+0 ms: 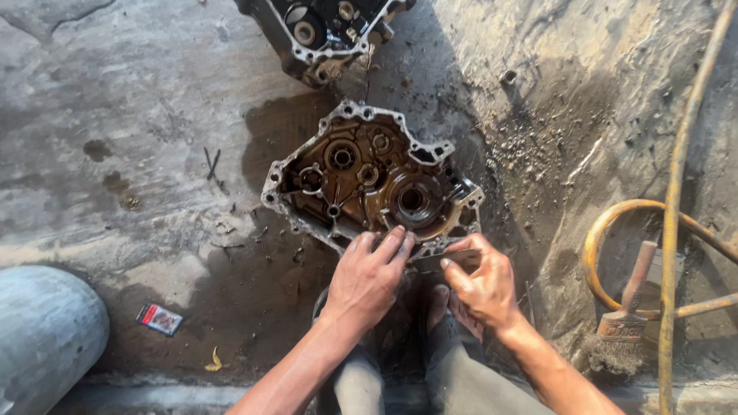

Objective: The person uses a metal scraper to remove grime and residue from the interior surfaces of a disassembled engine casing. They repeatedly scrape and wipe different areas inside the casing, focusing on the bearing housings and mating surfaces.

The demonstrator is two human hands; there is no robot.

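An oily engine case half lies open side up on the stained concrete floor, showing bearings and round bores. My left hand rests on its near rim, fingers pressed against the edge. My right hand grips a thin flat metal blade, held level against the same rim just right of the left fingers. A foot shows between the two hands, below the case.
A second engine case half lies at the top edge. A yellow hose curls on the right around a wood-handled brush. A small red packet lies lower left beside a grey-clad knee.
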